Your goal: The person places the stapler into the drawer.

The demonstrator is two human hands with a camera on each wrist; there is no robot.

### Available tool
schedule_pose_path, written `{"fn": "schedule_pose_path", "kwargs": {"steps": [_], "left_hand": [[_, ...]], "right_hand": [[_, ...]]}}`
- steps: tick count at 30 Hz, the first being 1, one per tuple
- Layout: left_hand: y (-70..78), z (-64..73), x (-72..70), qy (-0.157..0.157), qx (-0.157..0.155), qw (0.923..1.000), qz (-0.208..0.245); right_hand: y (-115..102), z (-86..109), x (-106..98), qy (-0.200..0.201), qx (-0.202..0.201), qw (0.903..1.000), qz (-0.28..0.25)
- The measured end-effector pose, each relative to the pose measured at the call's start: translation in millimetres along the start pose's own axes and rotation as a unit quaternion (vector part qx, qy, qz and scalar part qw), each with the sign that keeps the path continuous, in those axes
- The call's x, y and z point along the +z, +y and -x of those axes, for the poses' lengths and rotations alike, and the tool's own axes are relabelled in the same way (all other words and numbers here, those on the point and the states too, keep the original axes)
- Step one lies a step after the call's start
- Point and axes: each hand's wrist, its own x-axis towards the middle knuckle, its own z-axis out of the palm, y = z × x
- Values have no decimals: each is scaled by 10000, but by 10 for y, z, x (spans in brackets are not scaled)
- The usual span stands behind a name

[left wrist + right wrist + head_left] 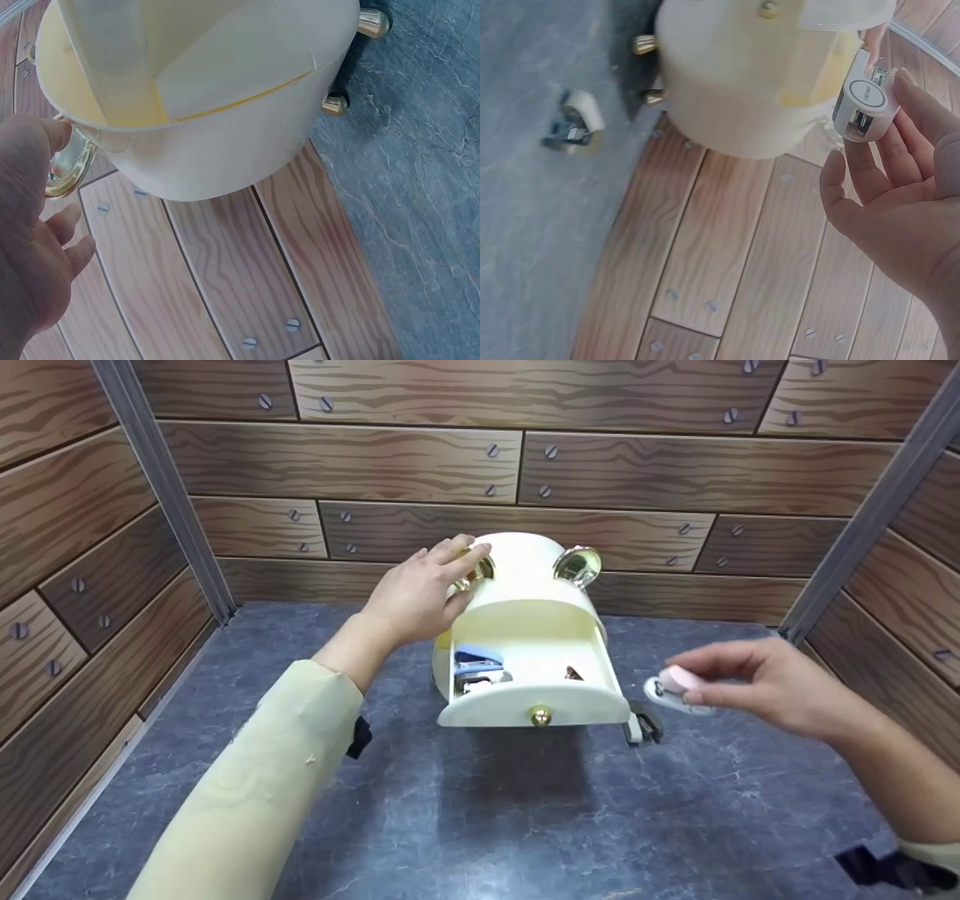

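Note:
A cream drawer box [523, 562] stands with its curved front drawer [491, 709] pulled out. My left hand [424, 592] rests on the box's left gold ear [484, 568], its fingers spread over it. In the drawer lie a blue stapler [478, 656], a white item with metal parts [487, 679] and a small brown piece [574, 673]. To the right of the drawer, my right hand [776, 682] pinches a small white-and-pink hole punch [866, 105] above the table. The punch's round cap and metal slot show in the right wrist view.
On the dark blue marbled table [360, 825], a black-and-white gadget [643, 724] lies beside the drawer's right corner. The box has a second gold ear [577, 564] and a gold drawer knob [540, 715]. Wood-patterned walls [420, 465] enclose the back and sides.

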Motion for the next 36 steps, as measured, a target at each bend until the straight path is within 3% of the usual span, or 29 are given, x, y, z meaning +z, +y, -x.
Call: {"fn": "schedule_pose_path", "kwargs": {"steps": [11,21,27,36], "left_hand": [[-31,21,-18,22,-38,10000,-22],[-36,31,-10,-25,-129,9999,13],[-14,10,1,-29,-110,9999,-6],[-9,-10,1,-10,-53,10000,3]], "right_hand": [[-312,-608,84,251,-73,9997,-35],[-419,-1175,512,-314,39,9992,-254],[-365,-1352,695,-613,38,9978,-235],[-282,-1434,823,-1154,299,9926,-214]]}}
